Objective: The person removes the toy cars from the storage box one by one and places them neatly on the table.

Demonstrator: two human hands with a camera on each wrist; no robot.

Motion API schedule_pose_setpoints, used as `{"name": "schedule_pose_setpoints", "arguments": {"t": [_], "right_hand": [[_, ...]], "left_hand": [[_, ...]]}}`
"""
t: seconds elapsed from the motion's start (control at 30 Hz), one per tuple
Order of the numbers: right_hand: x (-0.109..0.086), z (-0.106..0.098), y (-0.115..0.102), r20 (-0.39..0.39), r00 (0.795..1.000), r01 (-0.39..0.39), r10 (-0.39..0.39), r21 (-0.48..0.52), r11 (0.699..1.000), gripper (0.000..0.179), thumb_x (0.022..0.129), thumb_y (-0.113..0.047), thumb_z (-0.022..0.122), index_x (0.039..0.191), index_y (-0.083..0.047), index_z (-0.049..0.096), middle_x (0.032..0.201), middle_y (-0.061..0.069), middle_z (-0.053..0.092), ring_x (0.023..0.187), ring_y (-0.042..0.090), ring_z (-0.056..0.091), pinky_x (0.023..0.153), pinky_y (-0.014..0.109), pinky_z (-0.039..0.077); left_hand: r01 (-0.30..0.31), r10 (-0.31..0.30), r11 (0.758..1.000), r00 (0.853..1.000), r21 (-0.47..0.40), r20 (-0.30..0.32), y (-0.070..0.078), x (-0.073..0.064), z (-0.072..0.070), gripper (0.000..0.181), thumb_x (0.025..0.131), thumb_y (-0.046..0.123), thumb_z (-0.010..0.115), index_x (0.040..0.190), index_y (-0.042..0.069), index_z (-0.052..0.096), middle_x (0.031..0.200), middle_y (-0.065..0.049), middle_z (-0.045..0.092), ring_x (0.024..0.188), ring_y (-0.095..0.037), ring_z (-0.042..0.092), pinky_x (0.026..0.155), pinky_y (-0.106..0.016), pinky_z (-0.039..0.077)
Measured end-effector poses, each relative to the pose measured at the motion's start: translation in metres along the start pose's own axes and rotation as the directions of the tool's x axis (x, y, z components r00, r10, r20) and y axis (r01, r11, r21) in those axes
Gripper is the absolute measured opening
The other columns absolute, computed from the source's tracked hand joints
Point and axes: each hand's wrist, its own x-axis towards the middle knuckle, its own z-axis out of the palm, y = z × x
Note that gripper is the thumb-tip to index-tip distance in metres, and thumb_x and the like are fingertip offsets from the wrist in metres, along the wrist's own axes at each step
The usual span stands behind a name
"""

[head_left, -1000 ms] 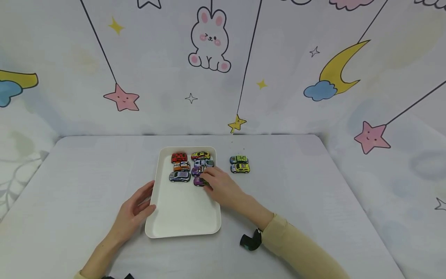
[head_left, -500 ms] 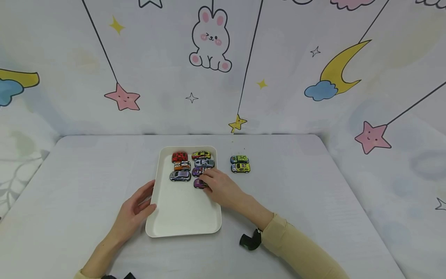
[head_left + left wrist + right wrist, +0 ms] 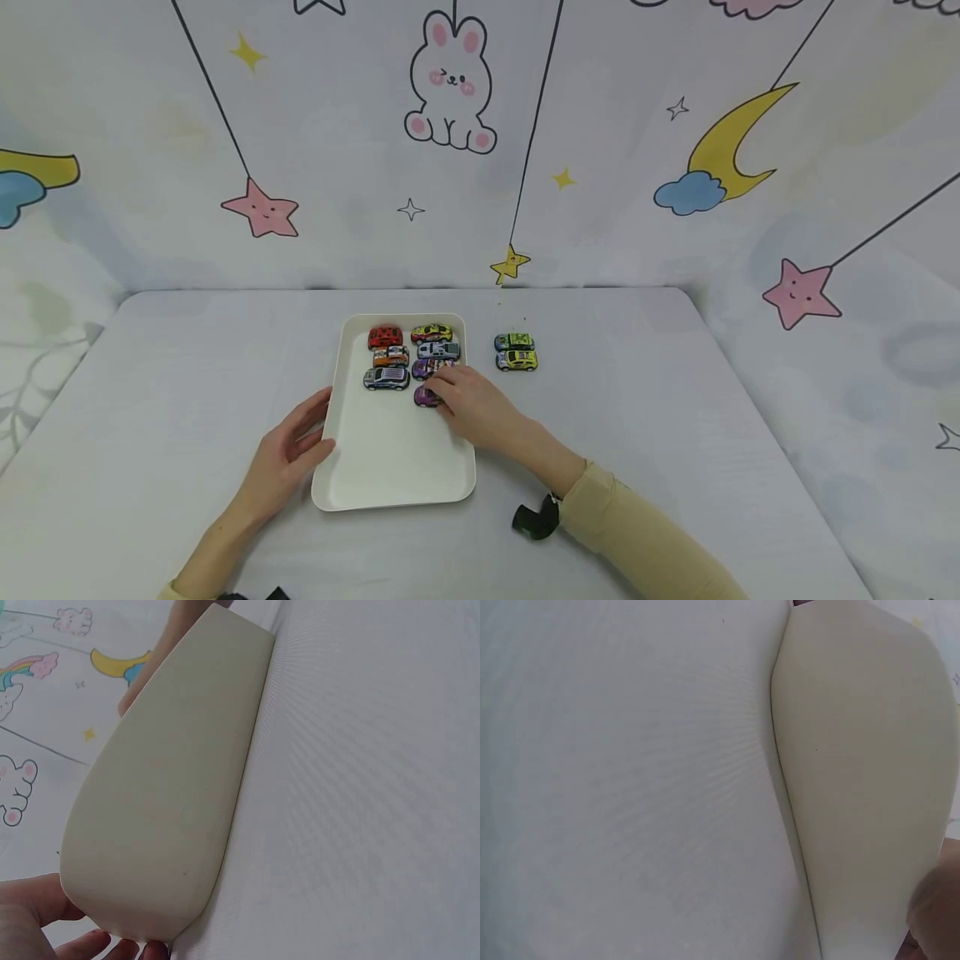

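Observation:
In the head view a white tray (image 3: 393,450) holds several small toy cars in two columns. My right hand (image 3: 476,408) reaches over its right rim and pinches a purple toy car (image 3: 426,397), the nearest in the right column; the fingers hide part of it. Just beyond sits another purple toy car (image 3: 429,367). My left hand (image 3: 288,450) rests against the tray's left side, fingers loosely bent along the wall. The left wrist view shows that hand's fingers (image 3: 82,946) at the tray's outer wall. In the right wrist view the right hand (image 3: 939,907) is partly visible over the rim.
Two more toy cars, a green one (image 3: 514,342) and a yellow one (image 3: 517,360), lie on the white table (image 3: 637,417) right of the tray. A silver toy car (image 3: 387,378) is nearest in the left column. A patterned backdrop (image 3: 345,167) stands behind the table.
My right hand has drawn the purple toy car slightly toward me, widening its gap from the purple car beyond. The left hand and tray have stayed in place.

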Motion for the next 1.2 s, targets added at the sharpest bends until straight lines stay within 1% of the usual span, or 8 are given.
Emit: {"name": "schedule_pose_setpoints", "arguments": {"t": [0.2,0.37,0.57,0.87,0.97,1.03,1.1,1.2], "right_hand": [[-0.002,0.001,0.000,-0.016,1.000,-0.003,0.004,0.041,0.999,0.027,0.095,-0.008,0.067,0.122,-0.009,0.068,0.121,0.004,0.067,0.114,0.021,0.061,0.108,0.036,0.047],[-0.004,0.003,0.003,-0.040,0.999,0.005,-0.001,0.104,0.995,0.030,0.093,-0.006,0.068,0.123,-0.008,0.067,0.122,0.005,0.067,0.115,0.022,0.061,0.107,0.038,0.047],[-0.008,0.007,0.005,-0.105,0.995,0.018,-0.002,0.153,0.988,0.033,0.092,-0.010,0.072,0.125,-0.008,0.068,0.123,0.006,0.067,0.117,0.024,0.062,0.103,0.037,0.051],[-0.012,0.009,0.007,-0.206,0.976,0.106,-0.075,0.144,0.984,0.033,0.091,-0.011,0.073,0.124,-0.008,0.068,0.122,0.005,0.068,0.112,0.018,0.064,0.095,0.027,0.056],[-0.015,0.008,0.007,-0.260,0.961,0.132,-0.092,0.142,0.981,0.034,0.091,-0.010,0.073,0.124,-0.008,0.068,0.121,0.006,0.068,0.111,0.018,0.064,0.094,0.027,0.056],[-0.018,0.008,0.007,-0.310,0.945,0.157,-0.106,0.143,0.977,0.035,0.090,-0.009,0.074,0.125,-0.006,0.067,0.121,0.007,0.068,0.111,0.019,0.064,0.095,0.026,0.056],[-0.020,0.007,0.008,-0.365,0.923,0.186,-0.123,0.142,0.972,0.037,0.089,-0.007,0.074,0.125,-0.004,0.067,0.120,0.009,0.067,0.112,0.020,0.063,0.096,0.026,0.055],[-0.024,0.006,0.010,-0.447,0.883,0.223,-0.141,0.136,0.965,0.040,0.088,-0.004,0.075,0.126,-0.001,0.066,0.121,0.010,0.066,0.112,0.021,0.063,0.097,0.026,0.055]], "left_hand": [[-0.003,0.003,1.000,1.000,-0.003,-0.001,0.000,0.000,0.000,0.062,0.093,-0.006,0.062,0.150,-0.001,0.039,0.147,-0.030,0.045,0.130,0.002,0.050,0.099,-0.010,0.046],[-0.011,0.011,1.000,1.000,-0.002,-0.001,0.000,0.000,0.000,0.062,0.093,-0.006,0.062,0.150,-0.001,0.039,0.148,-0.027,0.045,0.131,0.002,0.050,0.099,-0.010,0.046],[-0.013,0.013,1.000,1.000,-0.001,0.002,0.000,0.000,0.000,0.062,0.093,-0.006,0.062,0.150,0.000,0.039,0.148,-0.026,0.045,0.131,0.003,0.049,0.099,-0.010,0.046],[-0.018,0.018,1.000,1.000,-0.021,0.000,-0.003,-0.002,0.000,0.062,0.093,-0.008,0.062,0.150,-0.002,0.039,0.150,-0.016,0.047,0.132,0.001,0.049,0.100,-0.010,0.046],[-0.019,0.019,1.000,1.000,-0.024,0.001,-0.003,-0.002,0.000,0.062,0.093,-0.008,0.062,0.150,-0.003,0.039,0.150,-0.016,0.047,0.132,0.001,0.049,0.100,-0.010,0.046],[-0.018,0.018,1.000,1.000,-0.019,0.001,-0.003,-0.001,0.000,0.062,0.093,-0.007,0.062,0.150,-0.002,0.039,0.150,-0.017,0.047,0.132,0.001,0.049,0.100,-0.010,0.046],[-0.014,0.014,1.000,1.000,-0.011,0.000,-0.002,-0.001,0.000,0.062,0.093,-0.006,0.062,0.150,-0.001,0.039,0.149,-0.018,0.047,0.131,0.002,0.049,0.099,-0.009,0.046],[-0.010,0.010,1.000,1.000,-0.008,-0.001,-0.002,0.000,0.000,0.062,0.093,-0.006,0.063,0.150,-0.001,0.039,0.149,-0.018,0.047,0.131,0.003,0.049,0.099,-0.009,0.046]]}}
